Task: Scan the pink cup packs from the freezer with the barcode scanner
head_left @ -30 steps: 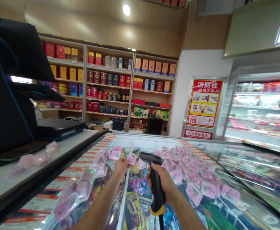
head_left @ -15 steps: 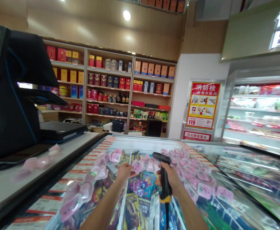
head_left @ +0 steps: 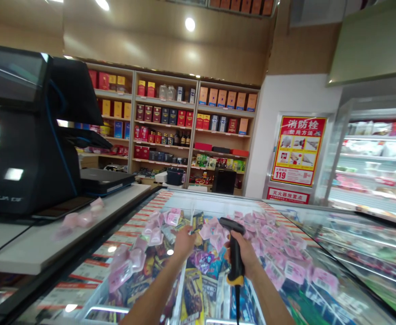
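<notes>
My right hand (head_left: 246, 256) is wrapped round a black and yellow handheld barcode scanner (head_left: 236, 257), its head up and its cable hanging down. Left of it, my left hand (head_left: 184, 242) hovers over the glass-topped freezer, its thumb and fingers slightly apart with no pack visible in them. Between the two hands, near the scanner head, lies a small group of pink packs (head_left: 215, 231). Many more pink packs with barcode labels (head_left: 275, 241) are spread to the right of the scanner. Another row of pink packs (head_left: 125, 266) runs along the left side.
A black checkout terminal (head_left: 25, 149) stands on a white counter (head_left: 18, 253) at left, with a few pink packs (head_left: 83, 220) beside it. Colourful bagged goods (head_left: 193, 293) show under the glass. Shelves of boxes (head_left: 164, 113) and a refrigerated display (head_left: 377, 158) stand beyond.
The view has turned a little left. The pink pack that was at my left fingertips now lies apart from them, among the packs by the scanner. My right hand keeps its hold.
</notes>
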### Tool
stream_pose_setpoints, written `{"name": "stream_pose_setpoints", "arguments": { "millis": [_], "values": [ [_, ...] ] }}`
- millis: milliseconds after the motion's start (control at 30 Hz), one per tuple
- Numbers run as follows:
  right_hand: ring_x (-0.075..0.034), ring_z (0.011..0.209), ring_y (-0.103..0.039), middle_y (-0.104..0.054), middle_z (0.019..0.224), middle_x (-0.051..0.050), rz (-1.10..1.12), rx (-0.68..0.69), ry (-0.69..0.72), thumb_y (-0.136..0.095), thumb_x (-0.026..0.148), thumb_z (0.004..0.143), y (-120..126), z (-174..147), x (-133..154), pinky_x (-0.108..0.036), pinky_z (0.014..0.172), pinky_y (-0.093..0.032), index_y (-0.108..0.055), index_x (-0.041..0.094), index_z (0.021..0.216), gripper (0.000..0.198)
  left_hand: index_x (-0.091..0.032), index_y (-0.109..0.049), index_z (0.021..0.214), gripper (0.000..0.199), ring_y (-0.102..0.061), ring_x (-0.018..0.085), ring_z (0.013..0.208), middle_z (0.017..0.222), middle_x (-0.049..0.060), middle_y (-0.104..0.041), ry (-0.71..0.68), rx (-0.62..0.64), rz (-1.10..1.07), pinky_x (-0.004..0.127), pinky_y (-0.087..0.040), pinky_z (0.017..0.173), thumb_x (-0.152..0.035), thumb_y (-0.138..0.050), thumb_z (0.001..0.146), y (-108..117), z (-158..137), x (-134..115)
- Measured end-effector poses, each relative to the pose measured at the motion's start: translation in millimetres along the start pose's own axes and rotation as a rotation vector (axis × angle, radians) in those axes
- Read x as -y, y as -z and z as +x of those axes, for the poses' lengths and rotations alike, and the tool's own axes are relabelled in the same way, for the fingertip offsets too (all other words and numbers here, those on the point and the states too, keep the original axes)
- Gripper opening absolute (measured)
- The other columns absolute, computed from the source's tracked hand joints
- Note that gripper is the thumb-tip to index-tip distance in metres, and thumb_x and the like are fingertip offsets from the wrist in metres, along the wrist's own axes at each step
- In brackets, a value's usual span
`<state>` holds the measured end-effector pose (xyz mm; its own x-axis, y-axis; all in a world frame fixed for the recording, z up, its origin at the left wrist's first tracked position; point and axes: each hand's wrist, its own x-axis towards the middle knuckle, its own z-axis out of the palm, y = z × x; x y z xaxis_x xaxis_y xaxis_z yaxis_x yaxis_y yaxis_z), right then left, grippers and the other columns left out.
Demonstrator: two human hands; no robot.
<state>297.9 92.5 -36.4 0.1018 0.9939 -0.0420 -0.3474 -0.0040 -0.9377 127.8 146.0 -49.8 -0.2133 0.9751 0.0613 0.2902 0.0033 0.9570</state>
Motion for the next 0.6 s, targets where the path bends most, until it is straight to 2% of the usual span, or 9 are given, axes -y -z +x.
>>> {"name": "stream_pose_setpoints", "arguments": {
  "millis": [67, 133, 233, 400, 600],
  "values": [
    [-0.009, 0.032, -0.047, -0.053, 0.048, 0.003, -0.001, 0.022, -0.001, -0.053, 0.042, 0.067, -5, -4, 0, -0.02, 0.028, -0.036, -0.047, 0.016, 0.07, 0.027, -0.015, -0.051, 0.1, 0.026, -0.045, 0.02, 0.103, 0.112, 0.007, -0.049, -0.076, -0.066, 0.154, 0.043, -0.034, 0.087, -0.024, -0.049, 0.076, 35, 5, 5],
    [-0.009, 0.032, -0.047, -0.054, 0.049, 0.002, -0.016, 0.041, -0.009, -0.053, 0.042, 0.067, -9, -9, -1, -0.021, 0.029, -0.038, -0.048, 0.015, 0.071, 0.028, -0.015, -0.051, 0.098, 0.024, -0.034, 0.024, 0.114, 0.116, 0.009, -0.044, -0.125, -0.118, 0.272, 0.042, -0.025, 0.094, -0.017, -0.048, 0.074, 64, 8, 10],
    [-0.009, 0.033, -0.047, -0.055, 0.05, 0.002, -0.032, 0.061, -0.018, -0.052, 0.044, 0.066, -14, -13, -4, -0.022, 0.03, -0.04, -0.049, 0.015, 0.072, 0.03, -0.016, -0.053, 0.091, 0.021, -0.028, 0.027, 0.117, 0.113, 0.012, -0.045, -0.131, -0.141, 0.384, 0.042, -0.02, 0.095, -0.01, -0.045, 0.073, 91, 11, 16],
    [-0.009, 0.033, -0.046, -0.054, 0.05, 0.003, -0.043, 0.096, -0.041, -0.052, 0.045, 0.065, -26, -23, -8, -0.022, 0.03, -0.039, -0.05, 0.015, 0.074, 0.031, -0.013, -0.054, 0.091, 0.017, -0.045, 0.021, 0.101, 0.103, 0.006, -0.052, -0.071, -0.041, 0.346, 0.044, -0.032, 0.087, -0.019, -0.049, 0.075, 94, 21, 20],
    [-0.008, 0.029, -0.044, -0.054, 0.044, 0.002, -0.11, 0.178, -0.076, -0.05, 0.044, 0.065, -43, -39, -11, -0.02, 0.028, -0.035, -0.051, 0.013, 0.07, 0.032, -0.014, -0.051, 0.1, 0.026, -0.055, 0.014, 0.082, 0.098, 0.005, -0.056, 0.07, 0.073, -0.076, 0.033, -0.047, 0.069, -0.028, -0.047, 0.078, 77, 26, 9]
  ]
}}
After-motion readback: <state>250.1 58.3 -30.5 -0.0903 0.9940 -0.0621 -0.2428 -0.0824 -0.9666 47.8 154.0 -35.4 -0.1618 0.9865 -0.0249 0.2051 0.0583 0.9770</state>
